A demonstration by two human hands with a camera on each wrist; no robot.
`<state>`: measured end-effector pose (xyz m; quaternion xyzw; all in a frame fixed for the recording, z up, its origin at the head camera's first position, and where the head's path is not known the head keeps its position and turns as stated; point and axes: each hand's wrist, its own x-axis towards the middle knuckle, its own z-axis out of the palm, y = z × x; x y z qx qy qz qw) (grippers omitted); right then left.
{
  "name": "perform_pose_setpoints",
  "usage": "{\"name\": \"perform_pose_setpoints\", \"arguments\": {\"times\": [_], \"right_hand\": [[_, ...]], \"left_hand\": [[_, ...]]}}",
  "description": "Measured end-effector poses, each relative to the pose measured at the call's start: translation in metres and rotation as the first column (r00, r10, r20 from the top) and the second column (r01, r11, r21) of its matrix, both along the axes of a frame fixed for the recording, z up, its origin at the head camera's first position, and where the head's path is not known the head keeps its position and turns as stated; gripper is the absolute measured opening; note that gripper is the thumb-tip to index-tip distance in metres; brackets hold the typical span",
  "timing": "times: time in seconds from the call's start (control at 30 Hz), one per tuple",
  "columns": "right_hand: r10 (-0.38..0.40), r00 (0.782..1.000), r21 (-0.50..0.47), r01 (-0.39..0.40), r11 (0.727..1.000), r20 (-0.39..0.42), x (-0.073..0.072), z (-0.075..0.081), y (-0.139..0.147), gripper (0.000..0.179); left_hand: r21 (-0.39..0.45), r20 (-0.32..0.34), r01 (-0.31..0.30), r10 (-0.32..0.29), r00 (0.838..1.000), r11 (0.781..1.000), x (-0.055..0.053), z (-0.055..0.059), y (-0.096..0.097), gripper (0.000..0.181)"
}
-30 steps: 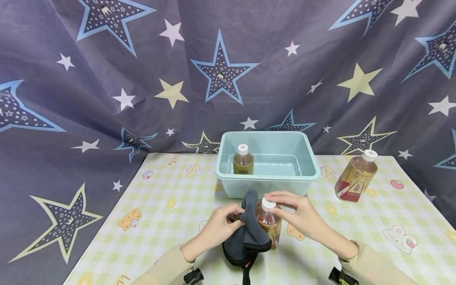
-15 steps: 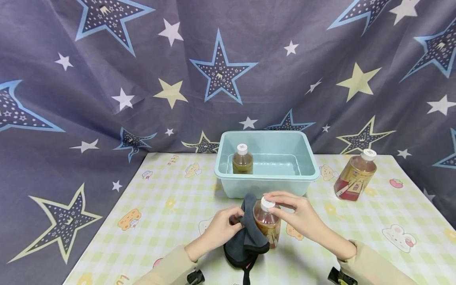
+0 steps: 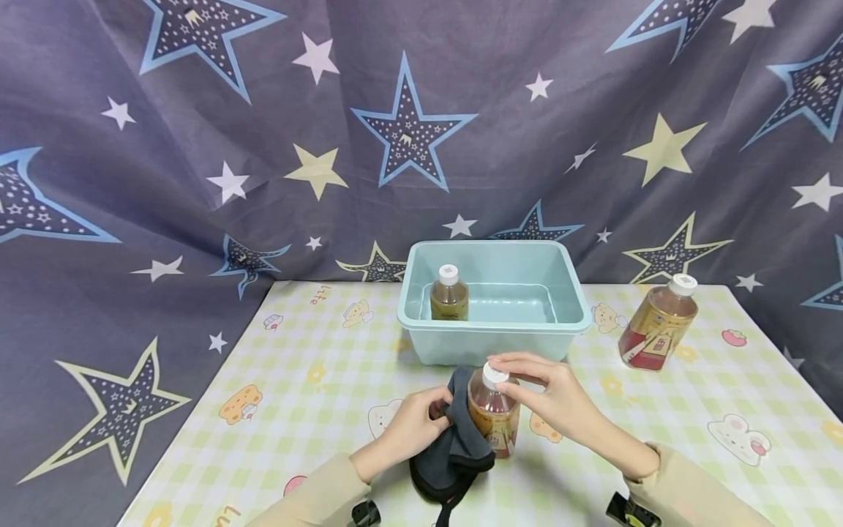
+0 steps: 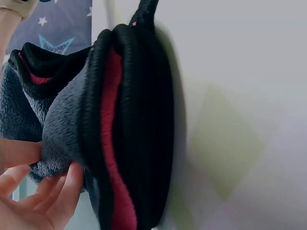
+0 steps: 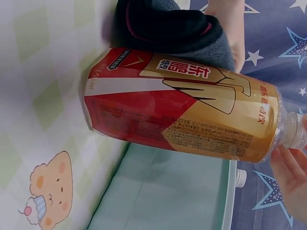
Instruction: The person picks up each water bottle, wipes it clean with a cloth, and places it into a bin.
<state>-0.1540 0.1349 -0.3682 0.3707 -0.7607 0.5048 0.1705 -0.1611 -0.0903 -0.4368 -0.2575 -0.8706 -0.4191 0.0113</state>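
Observation:
My left hand [image 3: 410, 424] pinches a dark grey fuzzy cloth [image 3: 443, 460] with black edging and a black loop. In the left wrist view the cloth [image 4: 72, 112] shows folds and pinkish-red strips between its dark borders. It lies against the left side of a drink bottle [image 3: 494, 421] with a white cap. Fingers and thumb of my right hand [image 3: 553, 394] hold that bottle at the cap. The right wrist view shows the bottle [image 5: 182, 105] with a gold and red label, its base on the table and the cloth along its far side.
Behind the hands stands a light blue plastic bin [image 3: 497, 337] with one white-capped bottle [image 3: 450, 298] inside at the left. Another gold and red bottle [image 3: 658, 326] stands at the back right. A checkered cartoon tablecloth [image 3: 316, 410] covers the table, and a starry curtain [image 3: 369, 219] hangs behind.
The cloth's upper end has come down along the bottle, and its loop has swung left. My left hand has shifted slightly; the right hand and the bottle have barely moved.

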Motion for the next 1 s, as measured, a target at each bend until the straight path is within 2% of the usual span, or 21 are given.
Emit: {"name": "perform_pose_setpoints", "arguments": {"times": [0.47,0.73,1.0], "right_hand": [[0.002,1.0,0.001,-0.002,1.0,0.019,0.0,0.0,-0.001,0.029],[0.022,1.0,-0.011,-0.022,1.0,0.011,-0.001,-0.002,0.0,0.03],[0.03,0.999,-0.017,-0.029,0.999,0.015,-0.002,-0.003,0.0,0.031]], "left_hand": [[-0.118,0.026,-0.025,0.028,0.999,0.993,0.001,-0.015,0.002,0.02],[-0.093,0.058,0.017,-0.012,0.998,0.996,-0.001,-0.012,0.001,0.02],[-0.005,0.092,0.02,-0.019,0.996,1.0,0.004,-0.001,-0.002,0.021]]}}
